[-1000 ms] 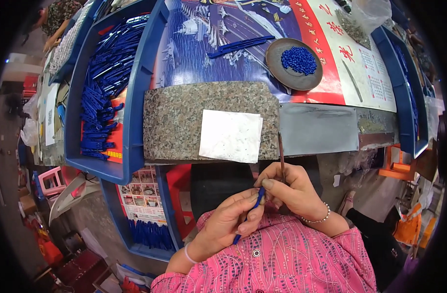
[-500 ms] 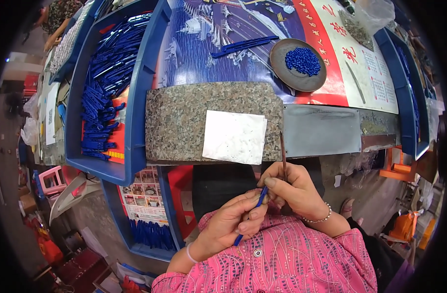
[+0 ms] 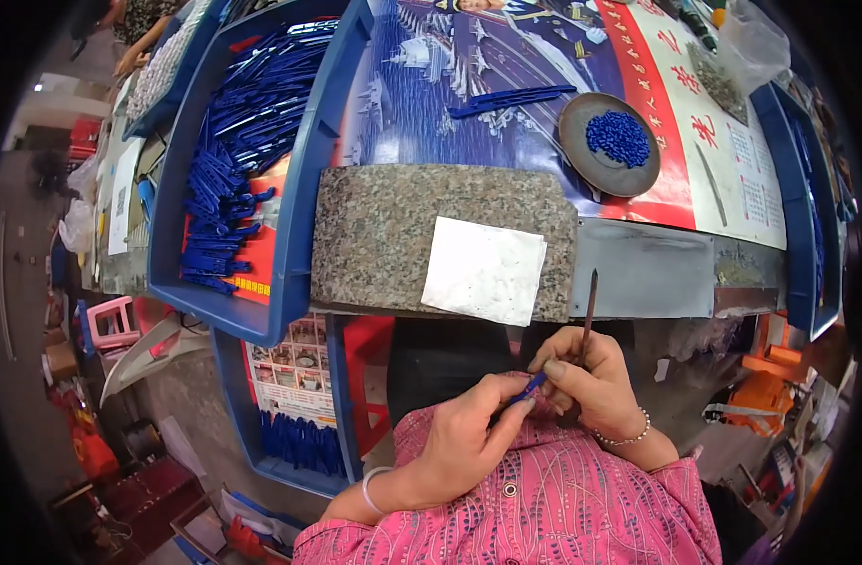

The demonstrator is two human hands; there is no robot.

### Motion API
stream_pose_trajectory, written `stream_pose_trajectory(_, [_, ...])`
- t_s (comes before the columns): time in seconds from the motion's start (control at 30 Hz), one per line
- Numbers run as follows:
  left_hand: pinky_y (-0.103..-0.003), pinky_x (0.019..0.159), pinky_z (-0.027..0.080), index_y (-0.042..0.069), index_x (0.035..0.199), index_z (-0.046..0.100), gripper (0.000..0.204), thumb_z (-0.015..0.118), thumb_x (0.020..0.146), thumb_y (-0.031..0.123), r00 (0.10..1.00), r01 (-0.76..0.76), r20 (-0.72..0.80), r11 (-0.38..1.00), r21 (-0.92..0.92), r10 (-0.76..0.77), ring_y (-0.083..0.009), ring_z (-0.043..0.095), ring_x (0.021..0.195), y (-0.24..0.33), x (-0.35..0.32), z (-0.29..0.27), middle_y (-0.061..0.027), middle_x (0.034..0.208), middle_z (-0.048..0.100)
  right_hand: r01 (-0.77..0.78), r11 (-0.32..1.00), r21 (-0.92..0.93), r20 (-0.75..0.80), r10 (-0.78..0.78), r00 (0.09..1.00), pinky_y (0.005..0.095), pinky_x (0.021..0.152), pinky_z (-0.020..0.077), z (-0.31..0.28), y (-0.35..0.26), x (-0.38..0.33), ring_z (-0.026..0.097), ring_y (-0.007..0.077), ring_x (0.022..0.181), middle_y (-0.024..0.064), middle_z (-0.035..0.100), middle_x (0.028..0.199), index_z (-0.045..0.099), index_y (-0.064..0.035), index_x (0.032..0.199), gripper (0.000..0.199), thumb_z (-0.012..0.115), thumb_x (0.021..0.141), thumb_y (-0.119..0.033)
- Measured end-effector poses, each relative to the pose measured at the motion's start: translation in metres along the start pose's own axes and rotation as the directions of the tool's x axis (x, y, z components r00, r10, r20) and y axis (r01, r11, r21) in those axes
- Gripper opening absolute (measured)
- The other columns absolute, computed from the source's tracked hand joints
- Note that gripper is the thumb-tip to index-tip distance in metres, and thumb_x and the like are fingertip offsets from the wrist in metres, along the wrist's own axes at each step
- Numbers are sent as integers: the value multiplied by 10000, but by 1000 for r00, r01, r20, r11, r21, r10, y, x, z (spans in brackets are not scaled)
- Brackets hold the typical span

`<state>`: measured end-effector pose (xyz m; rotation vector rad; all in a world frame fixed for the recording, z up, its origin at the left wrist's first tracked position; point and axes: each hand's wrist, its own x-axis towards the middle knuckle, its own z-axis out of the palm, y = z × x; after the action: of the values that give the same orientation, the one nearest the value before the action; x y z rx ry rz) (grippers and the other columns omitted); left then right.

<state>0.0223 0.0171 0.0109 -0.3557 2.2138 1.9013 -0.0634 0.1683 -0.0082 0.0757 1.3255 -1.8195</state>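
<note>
1. Your left hand (image 3: 459, 438) pinches a small blue plastic part (image 3: 528, 387) between thumb and forefinger, close to your chest and below the desk (image 3: 638, 254) edge.
2. Your right hand (image 3: 586, 386) has its grip closed around a thin brown stick tool (image 3: 587, 311), which stands nearly upright with its tip above the knuckles; the fingers also touch the blue part.
3. The step in hand looks like fitting or working the blue part against the lower end of the tool. The next move seems to call for a steady left pinch and a fine, well-aimed push from the right.
4. More parts wait nearby: a blue tray (image 3: 294, 188) piled with long blue pieces (image 3: 233, 141) on your left, and a round dish (image 3: 608, 144) of small blue bits (image 3: 618, 137) up right.
5. A granite slab (image 3: 384, 235) carrying a white sheet (image 3: 485, 270) lies just ahead of your hands.
6. Your fingers hide where tool and part meet, so you cannot tell whether they are joined. The part's shape is too small to make out.
</note>
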Motion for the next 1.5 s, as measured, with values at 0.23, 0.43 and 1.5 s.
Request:
stream_pose_trajectory(0.23, [-263,560,494,-23,929,555,180,656,782,0,978,-157,-90,946,284,189,-177,643,659,-1,-3,0,-133,779,642,-2,1000,21,17,1,1000,208,421,389,-2,6,1,453,77,447,72,555,651,541,43,881,116,547,839,-65])
stream_pose_trajectory(0.43, [-296,560,497,-12,888,552,193,684,749,15,964,-201,-89,903,378,252,-252,643,657,-2,0,2,-146,769,628,-4,1000,5,7,4,1000,207,435,396,-5,5,3,459,77,460,73,560,663,543,52,894,129,550,841,-66])
stream_pose_trajectory(1.5, [-210,613,451,-26,983,550,138,566,858,31,998,-42,60,962,270,26,-84,566,668,18,4,23,-56,785,623,-143,903,-405,-787,-265,557,325,614,476,-217,181,-75,608,194,670,112,617,711,596,3,851,191,599,764,-167])
